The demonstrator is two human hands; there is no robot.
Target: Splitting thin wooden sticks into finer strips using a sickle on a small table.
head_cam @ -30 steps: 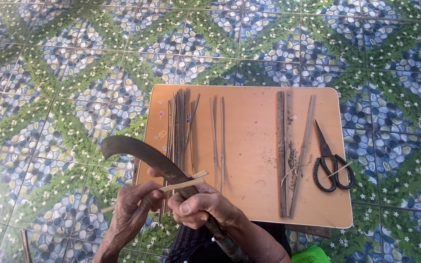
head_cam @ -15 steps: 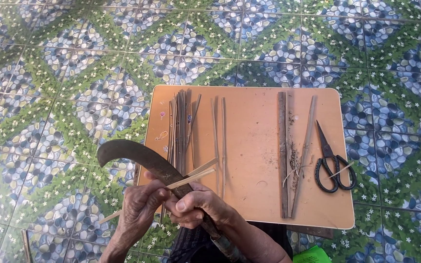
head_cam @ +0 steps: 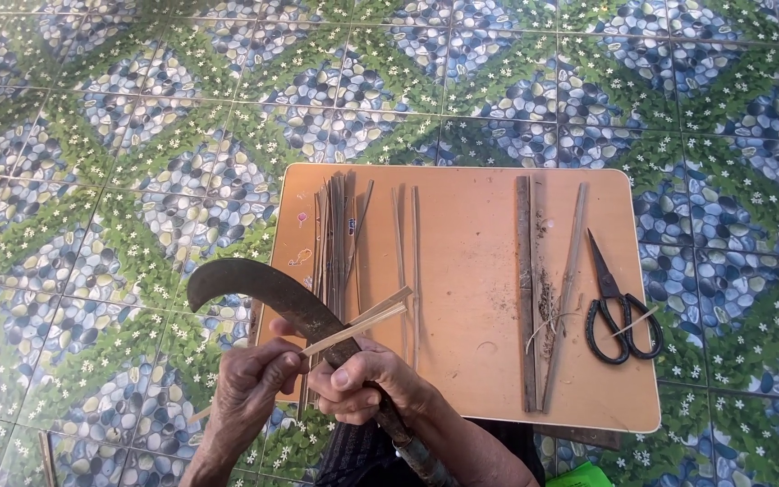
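Note:
My right hand (head_cam: 367, 386) grips a dark curved knife (head_cam: 268, 294) by its handle, the hooked blade pointing up and left. My left hand (head_cam: 247, 397) pinches a thin pale bamboo strip (head_cam: 358, 325) that lies across the blade and splits into two slivers at its right end. Both hands are at the near edge of a small orange tabletop (head_cam: 466, 271). A bundle of thin dark bamboo strips (head_cam: 334, 234) lies on the table just beyond the hands.
Two single strips (head_cam: 406, 257) lie mid-table, with thicker bamboo pieces (head_cam: 525, 289) and shavings to their right. Black scissors (head_cam: 618, 302) rest near the right edge. Patterned pebble-and-leaf floor tiles (head_cam: 92, 180) surround the table. A green object (head_cam: 579, 476) shows at the bottom edge.
The strip has slid further along the blade and its split end has risen slightly over the table. The knife and both hands stay nearly in place.

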